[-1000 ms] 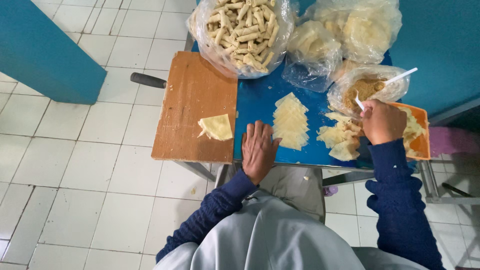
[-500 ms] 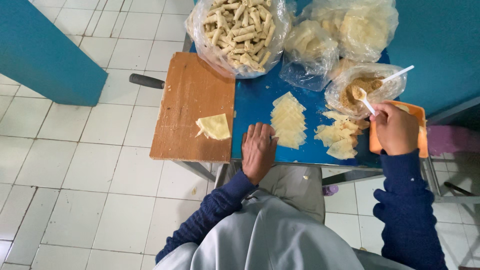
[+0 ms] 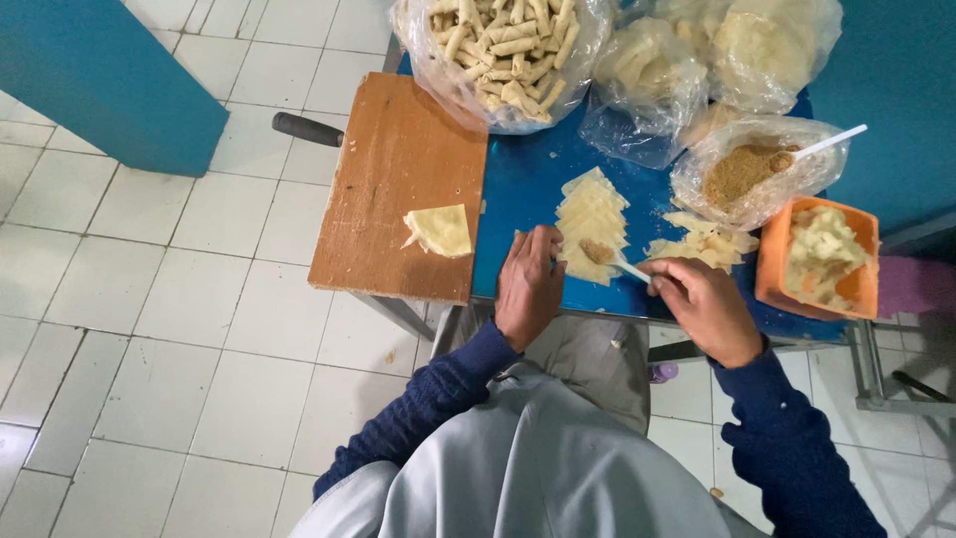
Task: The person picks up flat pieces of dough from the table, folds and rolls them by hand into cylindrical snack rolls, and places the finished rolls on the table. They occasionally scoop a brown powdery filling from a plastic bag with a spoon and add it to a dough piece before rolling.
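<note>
Right hand (image 3: 702,307) pinching spoon (image 3: 615,261), tipping filling onto wrappers (image 3: 590,221); left hand (image 3: 528,284) spread flat at nine o'clock, steadying stack.

A stack of pale triangular dough wrappers (image 3: 592,227) lies on the blue table top (image 3: 523,189). The left hand (image 3: 529,284) rests flat just left of that stack, fingertips at its edge. The right hand (image 3: 703,307), right of the stack, holds a white plastic spoon (image 3: 627,266), apparently laying brown filling (image 3: 597,250) on the stack's top sheet.
</note>
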Demonstrator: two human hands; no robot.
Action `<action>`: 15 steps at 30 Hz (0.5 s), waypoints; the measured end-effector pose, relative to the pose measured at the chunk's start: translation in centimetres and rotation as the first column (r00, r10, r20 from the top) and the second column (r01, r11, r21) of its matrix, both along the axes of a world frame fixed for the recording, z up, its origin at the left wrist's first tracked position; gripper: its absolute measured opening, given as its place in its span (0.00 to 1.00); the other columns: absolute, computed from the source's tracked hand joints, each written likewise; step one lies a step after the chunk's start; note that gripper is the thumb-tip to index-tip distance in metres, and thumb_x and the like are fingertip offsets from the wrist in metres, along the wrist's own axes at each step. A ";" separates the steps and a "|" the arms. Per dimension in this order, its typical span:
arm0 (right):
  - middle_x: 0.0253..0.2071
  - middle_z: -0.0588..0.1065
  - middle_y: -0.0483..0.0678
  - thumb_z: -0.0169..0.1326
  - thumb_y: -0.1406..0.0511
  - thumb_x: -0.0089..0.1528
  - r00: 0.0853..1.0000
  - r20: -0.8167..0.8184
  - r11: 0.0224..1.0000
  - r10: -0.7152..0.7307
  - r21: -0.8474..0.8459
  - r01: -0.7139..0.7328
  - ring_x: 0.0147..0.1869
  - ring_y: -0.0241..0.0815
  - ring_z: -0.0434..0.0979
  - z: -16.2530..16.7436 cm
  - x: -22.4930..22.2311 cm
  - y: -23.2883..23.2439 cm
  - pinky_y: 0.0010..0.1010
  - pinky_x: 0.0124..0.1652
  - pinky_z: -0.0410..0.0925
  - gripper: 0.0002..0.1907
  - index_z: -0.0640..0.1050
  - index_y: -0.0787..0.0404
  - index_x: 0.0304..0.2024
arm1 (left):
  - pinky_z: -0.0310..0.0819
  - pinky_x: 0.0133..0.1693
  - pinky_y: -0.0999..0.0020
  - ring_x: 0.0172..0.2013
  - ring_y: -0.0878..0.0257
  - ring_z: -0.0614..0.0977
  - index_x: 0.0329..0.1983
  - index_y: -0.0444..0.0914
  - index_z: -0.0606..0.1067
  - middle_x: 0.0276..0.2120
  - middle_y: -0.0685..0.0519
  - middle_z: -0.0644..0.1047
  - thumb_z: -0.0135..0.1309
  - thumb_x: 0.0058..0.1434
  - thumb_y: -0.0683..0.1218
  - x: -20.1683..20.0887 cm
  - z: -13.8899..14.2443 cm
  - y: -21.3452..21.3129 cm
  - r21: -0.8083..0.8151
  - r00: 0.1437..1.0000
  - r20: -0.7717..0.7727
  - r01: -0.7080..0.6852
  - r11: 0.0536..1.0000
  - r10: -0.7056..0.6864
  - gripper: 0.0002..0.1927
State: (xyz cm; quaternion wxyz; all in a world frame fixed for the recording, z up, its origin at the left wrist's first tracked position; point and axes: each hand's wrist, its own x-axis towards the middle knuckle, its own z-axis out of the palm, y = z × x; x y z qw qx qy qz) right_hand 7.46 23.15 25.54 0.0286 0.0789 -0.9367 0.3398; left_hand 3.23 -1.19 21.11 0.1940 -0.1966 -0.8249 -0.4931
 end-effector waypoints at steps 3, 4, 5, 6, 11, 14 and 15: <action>0.39 0.79 0.47 0.55 0.68 0.63 0.965 -0.238 0.966 0.113 0.253 -0.051 0.43 0.48 0.77 -0.2 -0.2 -0.7 0.40 0.42 0.67 0.12 0.81 0.57 0.49 | 0.68 0.58 0.46 0.43 0.45 0.78 0.49 0.36 0.66 0.37 0.46 0.74 0.56 0.55 0.33 -0.1 0.1 0.2 0.018 1.000 0.000 0.002 1.000 -0.002 0.19; 0.40 0.79 0.45 0.54 0.69 0.62 0.949 -0.281 0.947 0.143 0.318 -0.048 0.45 0.48 0.77 -0.2 -0.1 -0.8 0.42 0.42 0.64 0.12 0.80 0.56 0.48 | 0.68 0.58 0.46 0.42 0.45 0.78 0.49 0.36 0.66 0.37 0.46 0.74 0.56 0.56 0.33 -0.1 0.2 0.2 0.021 1.000 0.002 0.002 1.000 -0.002 0.20; 0.40 0.78 0.44 0.54 0.70 0.62 0.930 -0.324 0.923 0.175 0.381 -0.041 0.46 0.48 0.76 -0.1 -0.1 -0.9 0.44 0.42 0.62 0.12 0.80 0.56 0.47 | 0.69 0.57 0.47 0.41 0.45 0.78 0.49 0.36 0.66 0.35 0.46 0.74 0.55 0.57 0.33 -0.1 0.2 0.3 0.025 1.000 0.007 -0.009 1.000 0.009 0.18; 0.40 0.77 0.44 0.54 0.70 0.61 0.924 -0.330 0.902 0.194 0.431 -0.035 0.47 0.48 0.75 0.0 0.0 -0.9 0.44 0.43 0.60 0.14 0.80 0.56 0.48 | 0.70 0.56 0.48 0.40 0.46 0.78 0.49 0.36 0.67 0.34 0.46 0.74 0.54 0.58 0.33 -0.2 0.2 0.4 0.028 1.000 0.013 -0.021 0.999 0.021 0.17; 0.41 0.73 0.43 0.55 0.70 0.60 0.904 -0.350 0.848 0.244 0.529 -0.024 0.51 0.45 0.71 0.1 0.6 -0.8 0.43 0.47 0.57 0.17 0.80 0.55 0.52 | 0.72 0.43 0.53 0.37 0.46 0.78 0.49 0.36 0.67 0.32 0.46 0.74 0.51 0.66 0.34 -0.4 0.3 0.7 0.084 0.999 0.008 -0.032 0.996 0.031 0.11; 0.41 0.73 0.43 0.55 0.70 0.60 0.890 -0.382 0.851 0.249 0.525 -0.013 0.50 0.46 0.72 -0.1 0.6 -0.5 0.43 0.48 0.57 0.16 0.79 0.56 0.52 | 0.72 0.38 0.55 0.35 0.47 0.79 0.49 0.36 0.68 0.32 0.47 0.74 0.50 0.66 0.34 -0.4 0.2 1.0 0.114 0.999 0.018 -0.036 0.993 0.034 0.10; 0.40 0.74 0.43 0.55 0.70 0.60 0.892 -0.380 0.856 0.244 0.517 -0.013 0.50 0.46 0.72 -0.3 0.5 -0.4 0.43 0.47 0.57 0.16 0.80 0.55 0.52 | 0.73 0.36 0.56 0.35 0.47 0.79 0.50 0.36 0.68 0.32 0.47 0.75 0.50 0.66 0.34 -0.4 0.2 1.1 0.122 0.999 0.035 -0.034 0.992 0.030 0.11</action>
